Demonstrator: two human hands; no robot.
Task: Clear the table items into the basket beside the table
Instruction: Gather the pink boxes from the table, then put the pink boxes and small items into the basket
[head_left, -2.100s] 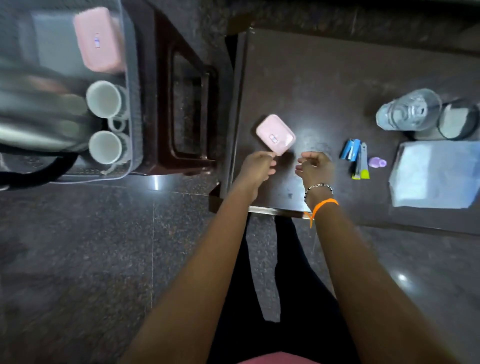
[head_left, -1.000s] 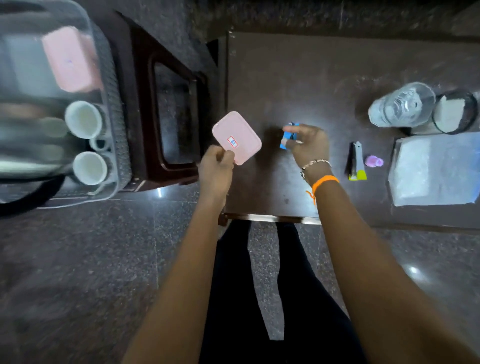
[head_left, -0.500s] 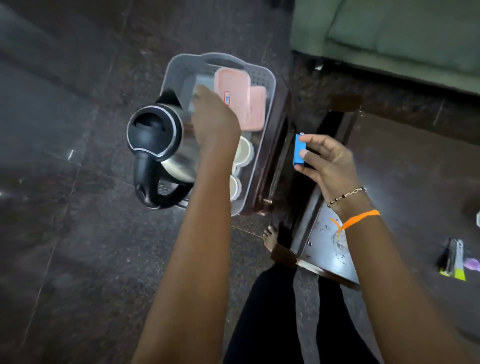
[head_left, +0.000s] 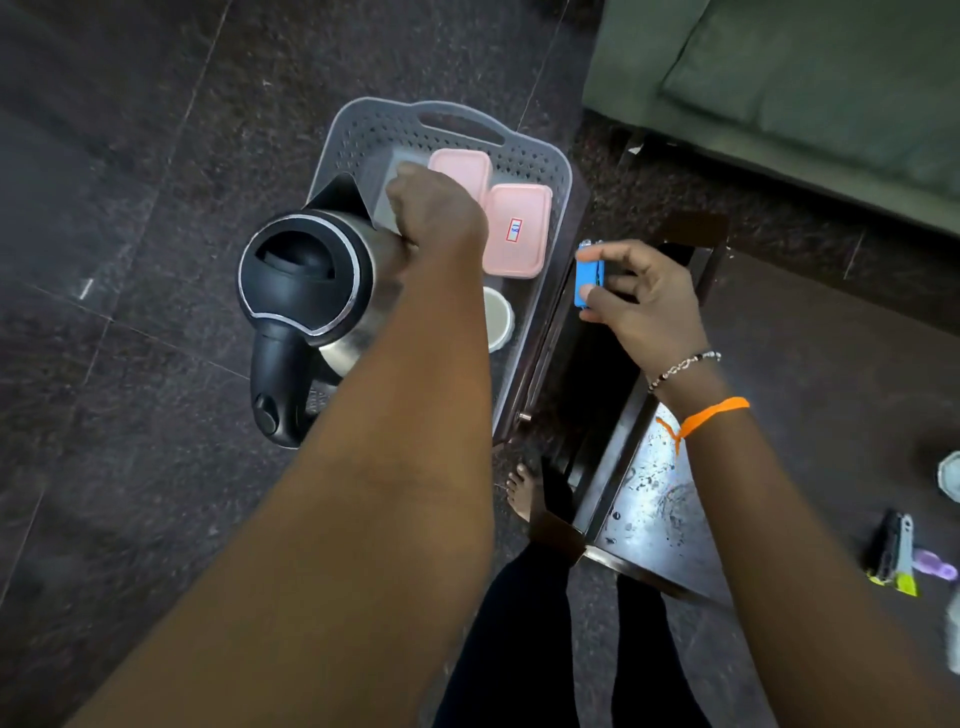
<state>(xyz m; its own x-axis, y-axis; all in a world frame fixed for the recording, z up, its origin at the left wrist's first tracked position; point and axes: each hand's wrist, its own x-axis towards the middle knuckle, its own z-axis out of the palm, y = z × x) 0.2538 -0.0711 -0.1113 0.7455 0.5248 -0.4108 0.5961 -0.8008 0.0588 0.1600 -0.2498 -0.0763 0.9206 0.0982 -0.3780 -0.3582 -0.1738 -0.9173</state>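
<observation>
A grey perforated basket (head_left: 563, 171) stands left of the dark table (head_left: 805, 364). It holds a steel and black kettle (head_left: 306, 280), a white cup (head_left: 497, 317) and two pink lidded boxes. The labelled box (head_left: 517, 228) lies flat at the basket's right side. The other pink box (head_left: 460, 166) is partly under my left hand (head_left: 436, 208), which hovers knuckles-up over the basket with its fingers hidden. Between basket and table, my right hand (head_left: 644, 306) pinches a small blue item (head_left: 589, 280).
A yellow, black and white tool (head_left: 893, 556) and a small purple piece (head_left: 935, 564) lie on the table at the right. A glass rim (head_left: 950, 475) shows at the frame edge. A dark wooden stand (head_left: 571, 374) sits between basket and table. A green sofa (head_left: 805, 78) lies beyond.
My left hand carried the labelled pink box from the table to the basket, where it now lies flat. My right hand picked up the blue item and moved it towards the basket.
</observation>
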